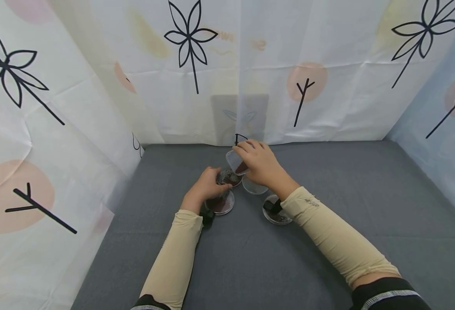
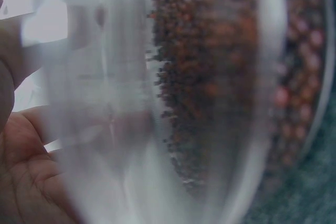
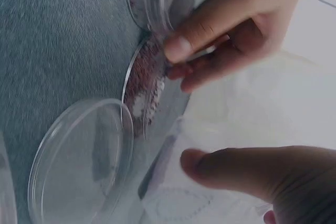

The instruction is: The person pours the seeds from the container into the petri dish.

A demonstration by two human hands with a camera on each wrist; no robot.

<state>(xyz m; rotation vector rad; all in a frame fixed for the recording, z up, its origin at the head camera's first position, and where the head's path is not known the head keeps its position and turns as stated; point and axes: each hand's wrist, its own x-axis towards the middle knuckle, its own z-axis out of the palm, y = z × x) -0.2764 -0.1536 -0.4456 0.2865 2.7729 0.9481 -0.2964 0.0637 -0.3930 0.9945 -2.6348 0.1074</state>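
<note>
Both hands meet at the middle back of the grey table. My left hand (image 1: 208,186) pinches the rim of a clear petri dish (image 1: 227,177) holding dark and whitish grains; its thumb and fingertips show at that rim in the right wrist view. Just to the right and above, my right hand (image 1: 261,162) grips a small clear plastic tub (image 1: 233,160), tilted over that dish, with reddish-brown contents in its lower corner. In the right wrist view the tub (image 3: 173,192) is by the right thumb. Reddish grains (image 2: 194,77) behind clear plastic fill the left wrist view.
Another petri dish (image 1: 222,204) with reddish contents lies by the left wrist. An empty clear dish (image 1: 253,187) sits beneath the right hand. A further dish (image 1: 277,217) is partly covered by the right wrist's camera. A patterned white curtain (image 1: 281,107) hangs behind the table.
</note>
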